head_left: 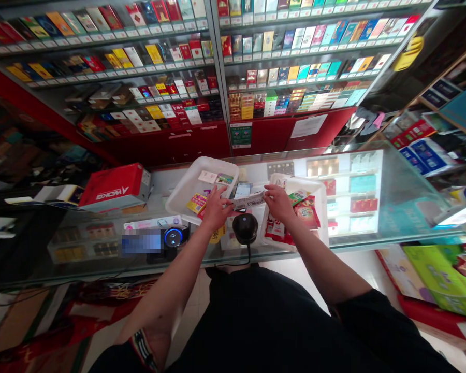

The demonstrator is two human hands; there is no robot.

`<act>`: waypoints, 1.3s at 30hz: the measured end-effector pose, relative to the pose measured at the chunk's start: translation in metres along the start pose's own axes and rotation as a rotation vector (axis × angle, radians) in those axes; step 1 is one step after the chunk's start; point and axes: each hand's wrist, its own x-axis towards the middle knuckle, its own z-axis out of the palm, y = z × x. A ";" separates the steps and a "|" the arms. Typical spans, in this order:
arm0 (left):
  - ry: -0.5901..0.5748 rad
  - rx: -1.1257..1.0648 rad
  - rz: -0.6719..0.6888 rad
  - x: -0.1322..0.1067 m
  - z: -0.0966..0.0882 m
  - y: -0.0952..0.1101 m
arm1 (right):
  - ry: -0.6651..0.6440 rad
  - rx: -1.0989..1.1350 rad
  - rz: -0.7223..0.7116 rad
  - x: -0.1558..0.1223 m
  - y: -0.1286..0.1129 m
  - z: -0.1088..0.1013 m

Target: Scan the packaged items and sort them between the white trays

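Observation:
A long, narrow pale packet with dark lettering (249, 201) spans the gap between my two hands. At its right end, my right hand (279, 203) closes its fingertips on it. The fingers of my left hand (216, 210) close on the left end, over the edge of the left white tray (173, 199). In that tray lie a yellow and pink packet (197, 203) and a white box (207, 176). My right wrist passes over the right white tray (321, 207), which holds red snack packets (307, 210). A black scanner on a stand (245, 228) stands between the trays, just below the packet.
Under everything is a glass counter (404, 207). On its left stand a red box (111, 185) and a black device with a blue-lit ring (173, 237). Shelves of cigarette packs (295, 72) rise behind it. A green carton (435, 274) sits low at right.

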 end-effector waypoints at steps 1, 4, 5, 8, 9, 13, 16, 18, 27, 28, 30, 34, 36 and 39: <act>-0.008 0.009 -0.004 0.000 0.001 -0.001 | 0.001 -0.008 -0.007 0.000 0.001 0.001; -0.025 0.023 -0.010 -0.002 0.003 -0.003 | -0.005 -0.025 -0.015 -0.001 0.004 0.004; -0.026 0.025 -0.013 -0.002 0.003 -0.003 | -0.010 -0.029 -0.012 -0.001 0.005 0.005; -0.019 0.030 -0.031 -0.003 0.005 -0.004 | -0.018 -0.036 0.000 -0.003 0.005 0.005; -0.015 0.032 -0.034 -0.003 0.006 -0.004 | -0.016 -0.036 0.003 -0.003 0.004 0.005; 0.012 0.041 -0.015 -0.004 0.005 0.001 | 0.000 -0.022 0.009 -0.004 0.004 0.001; 0.042 0.060 0.018 -0.004 0.003 0.011 | 0.015 -0.010 0.024 -0.005 0.005 -0.005; 0.053 0.087 0.050 -0.004 0.003 0.021 | 0.038 0.006 0.038 -0.006 0.006 -0.012; 0.077 0.159 0.247 -0.007 0.016 0.081 | 0.109 0.075 0.170 -0.016 0.015 -0.052; 0.067 0.166 0.266 -0.008 0.019 0.087 | 0.107 0.075 0.202 -0.017 0.018 -0.056; 0.036 0.185 0.295 -0.011 0.029 0.100 | 0.105 0.070 0.267 -0.021 0.026 -0.063; -0.035 0.233 0.328 -0.018 0.055 0.119 | 0.104 0.074 0.360 -0.028 0.044 -0.073; -0.074 0.248 0.344 -0.022 0.070 0.126 | 0.093 0.054 0.378 -0.032 0.052 -0.078; -0.149 0.257 0.350 -0.027 0.089 0.135 | 0.068 -0.005 0.420 -0.037 0.066 -0.085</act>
